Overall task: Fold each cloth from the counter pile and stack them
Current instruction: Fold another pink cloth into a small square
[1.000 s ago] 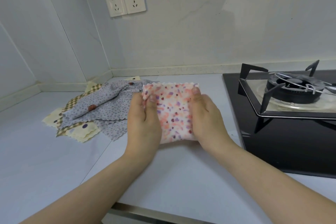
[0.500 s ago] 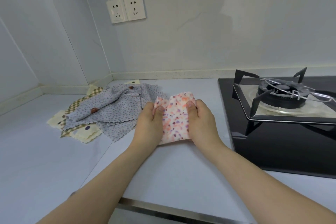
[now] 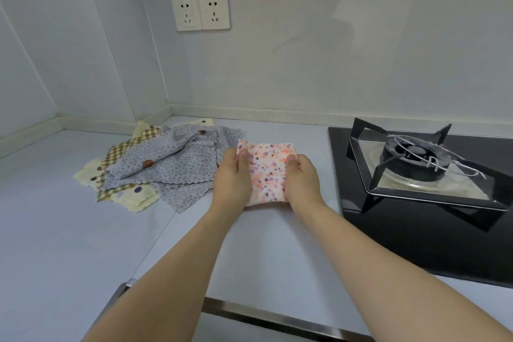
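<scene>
Currently your left hand (image 3: 233, 175) and right hand (image 3: 301, 178) each pinch the pink cloth (image 3: 268, 172), centre frame above the bench (image 3: 263, 244). Risk: uneven pull skews the fold; pile (image 3: 155, 166) sits close left.

No readable text or label anywhere (sockets included, unmarked).

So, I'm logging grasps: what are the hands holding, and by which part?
The pink speckled cloth, folded: the left hand pinches its left edge, the right hand its right edge, thumbs on top.
</scene>
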### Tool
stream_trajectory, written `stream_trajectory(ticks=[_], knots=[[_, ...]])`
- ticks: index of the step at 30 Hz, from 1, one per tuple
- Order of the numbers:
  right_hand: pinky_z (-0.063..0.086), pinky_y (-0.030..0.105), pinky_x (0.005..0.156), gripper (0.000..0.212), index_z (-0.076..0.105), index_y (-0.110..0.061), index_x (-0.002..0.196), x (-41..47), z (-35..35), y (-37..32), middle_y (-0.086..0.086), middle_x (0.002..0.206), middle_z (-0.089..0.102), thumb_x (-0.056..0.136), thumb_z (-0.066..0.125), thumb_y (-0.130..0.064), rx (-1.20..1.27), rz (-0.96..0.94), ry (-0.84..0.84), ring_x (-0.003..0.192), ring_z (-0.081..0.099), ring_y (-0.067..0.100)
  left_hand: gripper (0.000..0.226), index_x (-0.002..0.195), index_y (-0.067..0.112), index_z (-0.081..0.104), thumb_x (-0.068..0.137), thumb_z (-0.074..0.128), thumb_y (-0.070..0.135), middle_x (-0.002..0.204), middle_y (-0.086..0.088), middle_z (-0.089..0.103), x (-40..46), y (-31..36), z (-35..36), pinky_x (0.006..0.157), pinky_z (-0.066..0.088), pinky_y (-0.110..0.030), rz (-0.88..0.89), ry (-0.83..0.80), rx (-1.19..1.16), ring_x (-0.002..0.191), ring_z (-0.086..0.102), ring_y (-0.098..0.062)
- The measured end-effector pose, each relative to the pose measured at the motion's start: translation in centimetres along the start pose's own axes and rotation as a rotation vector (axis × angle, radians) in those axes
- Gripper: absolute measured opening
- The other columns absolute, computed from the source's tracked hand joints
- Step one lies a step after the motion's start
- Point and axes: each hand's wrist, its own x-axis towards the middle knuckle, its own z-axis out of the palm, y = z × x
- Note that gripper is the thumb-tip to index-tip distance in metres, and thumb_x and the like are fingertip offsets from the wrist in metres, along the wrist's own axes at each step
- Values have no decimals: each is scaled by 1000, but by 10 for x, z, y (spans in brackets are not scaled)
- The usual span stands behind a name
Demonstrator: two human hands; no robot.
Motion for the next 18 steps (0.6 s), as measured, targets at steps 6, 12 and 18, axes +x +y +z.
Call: stream_trajectory(ticks=[6, 12, 18], knots=[[37, 29, 60, 32, 44, -14, 78, 47, -17, -68, 0, 75, 48, 102, 32, -30, -96, 63, 45, 66, 45, 16, 27, 96, 11, 50, 105, 34, 31, 77, 3, 52, 49, 65, 9, 60, 39, -28, -68, -44, 43, 66, 48, -9], [39, 31, 63, 30, 48, -10, 86, 29, -99, -186, 0, 76, 50, 103, 32, -30, -150, 137, 162, 67, 46, 14, 29, 95, 8, 47, 104, 34, 33, 73, 0, 51, 41, 197, 21, 57, 39, -33, -224, -175, -31, 62, 46, -15], [41, 31, 72, 28, 49, -14, 88, 4, -204, -204, -4, 77, 49, 103, 30, -29, -129, 278, 289, 72, 47, 13, 28, 90, 13, 46, 103, 34, 35, 70, -1, 51, 0, 271, 80, 58, 42, -34, -231, -377, -13, 62, 47, -17]])
